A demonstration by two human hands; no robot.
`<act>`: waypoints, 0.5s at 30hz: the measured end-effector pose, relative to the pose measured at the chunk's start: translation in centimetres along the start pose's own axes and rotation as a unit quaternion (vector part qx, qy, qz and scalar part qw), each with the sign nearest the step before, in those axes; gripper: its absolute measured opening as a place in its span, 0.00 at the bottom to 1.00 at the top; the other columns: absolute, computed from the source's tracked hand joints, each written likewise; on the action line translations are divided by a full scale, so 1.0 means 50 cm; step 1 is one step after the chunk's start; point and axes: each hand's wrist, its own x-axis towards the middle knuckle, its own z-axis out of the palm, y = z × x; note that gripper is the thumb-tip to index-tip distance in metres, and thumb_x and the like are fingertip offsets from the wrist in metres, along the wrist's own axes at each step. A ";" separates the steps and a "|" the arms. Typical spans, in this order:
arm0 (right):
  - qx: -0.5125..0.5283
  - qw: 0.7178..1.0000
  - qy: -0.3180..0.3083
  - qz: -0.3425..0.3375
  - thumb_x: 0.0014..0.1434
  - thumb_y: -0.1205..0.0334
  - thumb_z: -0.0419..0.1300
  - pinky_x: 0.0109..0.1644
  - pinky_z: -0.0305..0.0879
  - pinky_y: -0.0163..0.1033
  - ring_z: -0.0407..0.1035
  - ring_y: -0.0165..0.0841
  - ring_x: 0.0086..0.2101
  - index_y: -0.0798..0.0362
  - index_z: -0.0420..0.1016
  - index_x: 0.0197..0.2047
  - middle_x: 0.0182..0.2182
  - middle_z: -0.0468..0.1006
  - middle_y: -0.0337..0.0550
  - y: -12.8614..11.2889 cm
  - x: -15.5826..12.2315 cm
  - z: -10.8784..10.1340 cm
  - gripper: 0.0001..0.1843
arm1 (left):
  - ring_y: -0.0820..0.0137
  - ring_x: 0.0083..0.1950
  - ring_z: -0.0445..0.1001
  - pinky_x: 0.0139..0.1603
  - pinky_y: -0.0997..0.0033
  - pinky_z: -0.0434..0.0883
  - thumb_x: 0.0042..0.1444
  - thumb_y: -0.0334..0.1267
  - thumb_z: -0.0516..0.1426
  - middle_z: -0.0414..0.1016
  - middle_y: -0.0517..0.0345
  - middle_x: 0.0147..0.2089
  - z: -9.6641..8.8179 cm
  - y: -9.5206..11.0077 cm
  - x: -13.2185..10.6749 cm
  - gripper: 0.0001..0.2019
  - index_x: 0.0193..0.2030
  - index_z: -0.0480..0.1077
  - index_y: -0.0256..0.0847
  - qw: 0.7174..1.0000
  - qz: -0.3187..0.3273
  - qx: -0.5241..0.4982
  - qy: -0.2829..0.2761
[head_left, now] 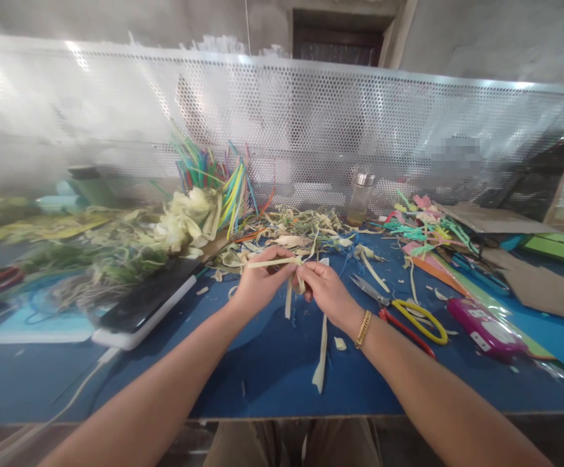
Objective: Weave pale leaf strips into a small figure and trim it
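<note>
Through the head camera I see both my hands meeting over the blue table (262, 383), just left of the scissors (408, 312). My left hand (257, 283) pinches a pale strip (272, 262) between thumb and fingertips and holds it roughly level. My right hand (325, 290), the nearer one to the scissors, has its fingers curled shut on the same strip's other end, where several pale pieces bunch together. A short piece hangs down between the two hands. A long strip (321, 357) runs from under my right hand toward the table's near edge, left of the scissors and nearer to me. I cannot tell whether the hand holds it or it simply lies there. A gold bracelet (362, 329) sits on my right wrist, close beside the scissor blades. The scissors lie flat, yellow and red handles pointing right. Just right of them is a pink case (486, 327). Behind them, by the perforated screen (311, 110), stands a small bottle (361, 198). Well to the left of the scissors a dark phone (143, 303) lies on a white slab. Behind it, a heap of coloured strips (223, 185) fans upward.
</note>
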 end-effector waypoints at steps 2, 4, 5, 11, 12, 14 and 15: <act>0.033 0.999 -0.001 0.012 0.58 0.51 0.55 0.24 0.55 0.32 0.58 0.24 0.18 0.53 0.68 0.24 0.19 0.65 0.33 -0.002 0.000 0.004 0.16 | 0.69 0.32 0.69 0.34 0.72 0.66 0.51 0.41 0.62 0.73 0.57 0.31 -0.001 0.002 0.000 0.07 0.34 0.73 0.40 1.000 -0.004 -0.004 -0.006; 0.067 0.997 -0.003 0.022 0.57 0.51 0.56 0.23 0.55 0.32 0.58 0.25 0.18 0.53 0.69 0.25 0.19 0.66 0.34 -0.001 0.000 0.007 0.16 | 0.69 0.32 0.70 0.35 0.71 0.66 0.51 0.42 0.63 0.74 0.57 0.31 -0.002 0.005 -0.001 0.08 0.33 0.74 0.40 1.000 -0.007 -0.002 0.006; 0.081 0.996 -0.004 0.026 0.57 0.51 0.57 0.23 0.55 0.33 0.58 0.25 0.18 0.53 0.69 0.25 0.19 0.65 0.33 0.000 0.001 0.007 0.16 | 0.68 0.33 0.71 0.35 0.71 0.66 0.50 0.42 0.63 0.74 0.56 0.32 -0.003 0.007 -0.001 0.08 0.34 0.74 0.40 1.000 -0.007 0.000 0.015; 0.094 0.995 0.018 0.028 0.53 0.45 0.61 0.22 0.54 0.33 0.56 0.24 0.17 0.53 0.69 0.26 0.19 0.65 0.33 -0.003 0.002 0.003 0.19 | 0.65 0.38 0.74 0.41 0.68 0.68 0.50 0.43 0.63 0.78 0.54 0.36 -0.001 0.017 -0.005 0.11 0.38 0.77 0.42 1.000 -0.007 -0.001 -0.002; 0.094 0.995 0.025 0.033 0.52 0.43 0.62 0.22 0.54 0.33 0.55 0.23 0.17 0.53 0.69 0.25 0.18 0.65 0.33 -0.005 0.001 0.003 0.20 | 0.65 0.38 0.74 0.41 0.68 0.68 0.50 0.43 0.63 0.78 0.54 0.36 0.000 0.017 -0.005 0.11 0.39 0.77 0.42 1.000 -0.010 -0.008 -0.005; 0.099 0.993 0.042 0.044 0.49 0.42 0.64 0.20 0.52 0.32 0.54 0.22 0.16 0.53 0.67 0.23 0.18 0.65 0.32 -0.008 0.001 0.001 0.22 | 0.66 0.36 0.74 0.39 0.70 0.68 0.50 0.42 0.64 0.77 0.55 0.35 0.001 0.015 -0.006 0.13 0.41 0.76 0.42 0.999 -0.016 -0.027 -0.003; 0.101 0.992 0.051 0.047 0.48 0.42 0.64 0.20 0.52 0.32 0.55 0.22 0.16 0.53 0.67 0.23 0.18 0.65 0.32 -0.009 0.001 0.001 0.22 | 0.68 0.35 0.73 0.37 0.71 0.67 0.49 0.42 0.64 0.76 0.56 0.34 0.000 0.012 -0.005 0.13 0.42 0.74 0.42 0.999 -0.020 -0.034 0.002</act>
